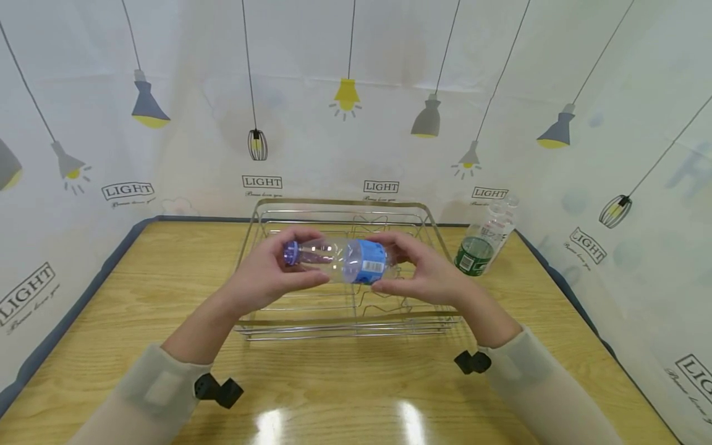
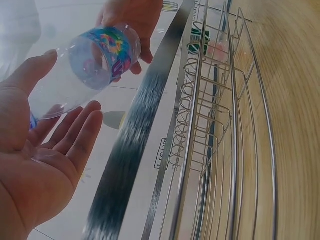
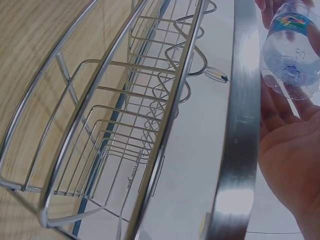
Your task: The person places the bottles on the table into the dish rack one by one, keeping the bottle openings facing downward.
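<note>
A clear plastic bottle (image 1: 342,259) with a blue label and purple cap lies sideways in the air above a wire dish rack (image 1: 347,321). My left hand (image 1: 261,269) holds its cap and neck end, thumb below and fingers above. At the base end my right hand (image 1: 431,269) grips the bottle between thumb and fingers. In the left wrist view the label of the bottle (image 2: 80,65) shows bright colours, and the left fingers lie loosely around the neck side. The right wrist view shows the base of the bottle (image 3: 290,65) by the right fingers.
Two more bottles stand on the wooden table (image 1: 167,296) right of the rack; the front bottle (image 1: 475,250) has a green label. A white sheet (image 1: 311,55) printed with hanging lamps encloses the back and sides. The rack has a raised flat metal rim (image 3: 237,125).
</note>
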Available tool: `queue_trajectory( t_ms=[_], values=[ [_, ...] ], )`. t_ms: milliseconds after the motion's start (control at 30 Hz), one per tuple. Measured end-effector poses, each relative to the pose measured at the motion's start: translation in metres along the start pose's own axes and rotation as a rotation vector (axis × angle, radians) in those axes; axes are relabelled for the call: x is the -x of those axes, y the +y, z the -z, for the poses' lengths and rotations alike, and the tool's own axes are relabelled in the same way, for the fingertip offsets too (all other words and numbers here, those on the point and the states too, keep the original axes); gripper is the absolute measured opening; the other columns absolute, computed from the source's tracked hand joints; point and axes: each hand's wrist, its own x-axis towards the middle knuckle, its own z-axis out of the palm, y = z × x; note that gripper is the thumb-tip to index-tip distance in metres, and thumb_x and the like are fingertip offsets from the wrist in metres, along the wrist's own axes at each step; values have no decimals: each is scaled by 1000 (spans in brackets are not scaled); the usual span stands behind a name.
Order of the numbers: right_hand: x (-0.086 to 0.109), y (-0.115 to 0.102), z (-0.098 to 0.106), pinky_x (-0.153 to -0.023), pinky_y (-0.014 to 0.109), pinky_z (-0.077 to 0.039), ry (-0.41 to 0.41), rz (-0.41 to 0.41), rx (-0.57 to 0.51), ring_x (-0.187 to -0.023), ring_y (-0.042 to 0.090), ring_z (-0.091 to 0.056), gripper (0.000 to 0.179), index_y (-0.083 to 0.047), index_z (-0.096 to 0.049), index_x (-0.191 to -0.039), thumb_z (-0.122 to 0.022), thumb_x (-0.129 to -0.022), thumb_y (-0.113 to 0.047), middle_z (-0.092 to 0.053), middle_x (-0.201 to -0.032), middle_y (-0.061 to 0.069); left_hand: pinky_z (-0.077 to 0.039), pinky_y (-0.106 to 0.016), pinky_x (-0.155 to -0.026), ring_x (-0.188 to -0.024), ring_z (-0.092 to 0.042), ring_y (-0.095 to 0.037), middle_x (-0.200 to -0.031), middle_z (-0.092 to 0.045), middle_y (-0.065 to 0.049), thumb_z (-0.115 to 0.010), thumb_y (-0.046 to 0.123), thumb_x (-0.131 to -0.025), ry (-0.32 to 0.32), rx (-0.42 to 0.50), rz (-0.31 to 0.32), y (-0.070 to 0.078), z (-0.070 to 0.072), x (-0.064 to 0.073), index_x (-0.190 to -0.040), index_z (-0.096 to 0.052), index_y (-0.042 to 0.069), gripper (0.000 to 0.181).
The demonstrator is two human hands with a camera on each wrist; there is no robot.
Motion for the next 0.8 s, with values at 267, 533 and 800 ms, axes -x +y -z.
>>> queue_trajectory(
  t_ms=[267, 533, 800],
  values=[
    [2, 0, 2, -107, 51, -55, 20, 2, 27, -116, 22, -64, 75, -18, -55, -158, -90, -92, -17, -66, -133, 4, -65, -34, -94, -126, -69, -32, -146, -65, -10, -88, 10, -94, 44, -98, -28, 1, 4, 1, -151, -60, 12, 63],
    [1, 0, 1, -105, 45, -57, 15, 29, 77, -117, 21, -64, 76, -15, -55, -158, -91, -91, -20, -66, -134, 3, -61, -48, -102, -133, -66, -31, -148, -66, -1, -94, 32, -90, 52, -389, -78, 4, 0, -1, -150, -66, 24, 67],
    [-2, 0, -1, -106, 45, -57, 7, 43, 89, -117, 21, -64, 75, -14, -56, -157, -91, -91, -20, -66, -133, 3, -60, -52, -104, -127, -70, -31, -146, -69, -6, -94, 23, -89, 8, -482, -228, 5, -8, -6, -151, -68, 19, 67]
  ],
)
